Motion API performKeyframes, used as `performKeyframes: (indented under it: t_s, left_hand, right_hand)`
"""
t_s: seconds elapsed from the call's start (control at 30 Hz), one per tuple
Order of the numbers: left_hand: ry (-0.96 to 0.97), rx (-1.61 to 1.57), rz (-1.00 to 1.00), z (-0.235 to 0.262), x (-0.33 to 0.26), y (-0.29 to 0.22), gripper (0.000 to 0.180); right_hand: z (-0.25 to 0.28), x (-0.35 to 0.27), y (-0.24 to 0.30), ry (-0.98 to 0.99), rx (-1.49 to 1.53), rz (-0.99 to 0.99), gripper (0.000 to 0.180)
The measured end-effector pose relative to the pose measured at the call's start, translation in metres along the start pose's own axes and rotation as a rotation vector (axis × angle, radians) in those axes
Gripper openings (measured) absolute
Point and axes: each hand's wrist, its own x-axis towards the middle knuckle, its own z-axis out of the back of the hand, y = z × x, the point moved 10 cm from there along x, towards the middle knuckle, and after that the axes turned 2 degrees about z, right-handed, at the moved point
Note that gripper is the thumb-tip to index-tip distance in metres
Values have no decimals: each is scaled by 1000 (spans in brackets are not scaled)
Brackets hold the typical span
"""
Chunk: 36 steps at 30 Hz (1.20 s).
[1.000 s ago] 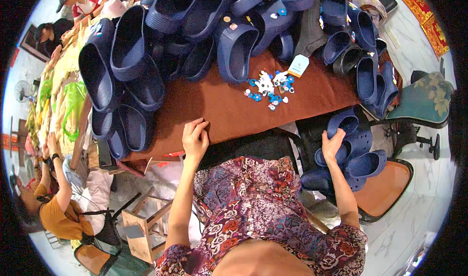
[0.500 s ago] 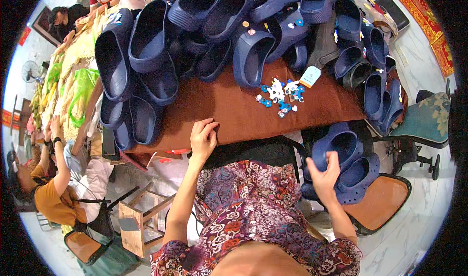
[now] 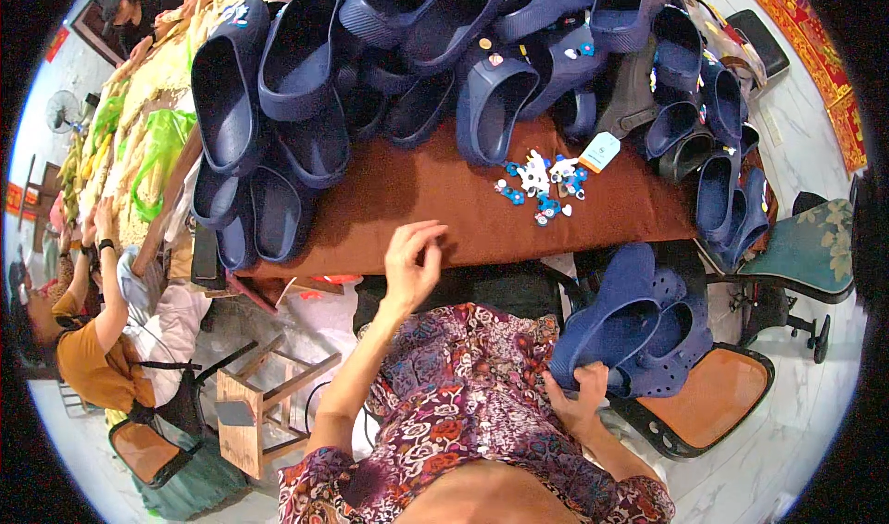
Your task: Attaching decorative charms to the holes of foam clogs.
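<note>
My right hand (image 3: 578,396) is closed on the near end of a navy clog (image 3: 607,334), at the right beside my lap. More navy clogs (image 3: 681,348) lie against it on a chair. Over the front edge of the brown cloth-covered table (image 3: 407,191), my left hand (image 3: 414,263) is raised with fingers bent and apart, holding nothing. Farther back on the cloth lies a small heap of blue and white shoe charms (image 3: 542,183). A light-blue and orange tag (image 3: 600,152) sits just behind it.
Piled navy clogs (image 3: 306,52) line the back and both sides of the table. A wooden stool (image 3: 243,417) stands on the floor at left. An orange-seated chair (image 3: 718,399) is at right, near a green office chair (image 3: 806,246). Other people work at a heaped table (image 3: 153,144) on the left.
My right hand has closed on a clog and drawn it toward me, to the left and nearer. My left hand has shifted a little to the right.
</note>
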Motion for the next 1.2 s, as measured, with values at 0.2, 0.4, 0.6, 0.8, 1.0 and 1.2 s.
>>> performKeyframes:
  t_s: [0.2, 0.4, 0.6, 0.8, 1.0, 1.2]
  left_hand:
    - [384, -540, 204, -73, -12, -61, 31]
    - [754, -947, 210, -91, -32, -112, 105]
    - [408, -986, 361, -46, -54, -76, 108]
    - [-2, -793, 518, 8, -82, -25, 77]
    - [163, -220, 638, 21, -76, 21, 72]
    - [166, -56, 601, 39, -46, 14, 59]
  right_hand:
    - [18, 8, 21, -28, 1, 170, 49]
    - [-17, 20, 34, 168, 65, 444, 32]
    - [-73, 35, 67, 351, 237, 618, 15]
    - [-116, 42, 101, 550, 379, 797, 10]
    - [-141, 55, 101, 640, 434, 699, 16]
    - [-149, 69, 104, 654, 490, 560, 25]
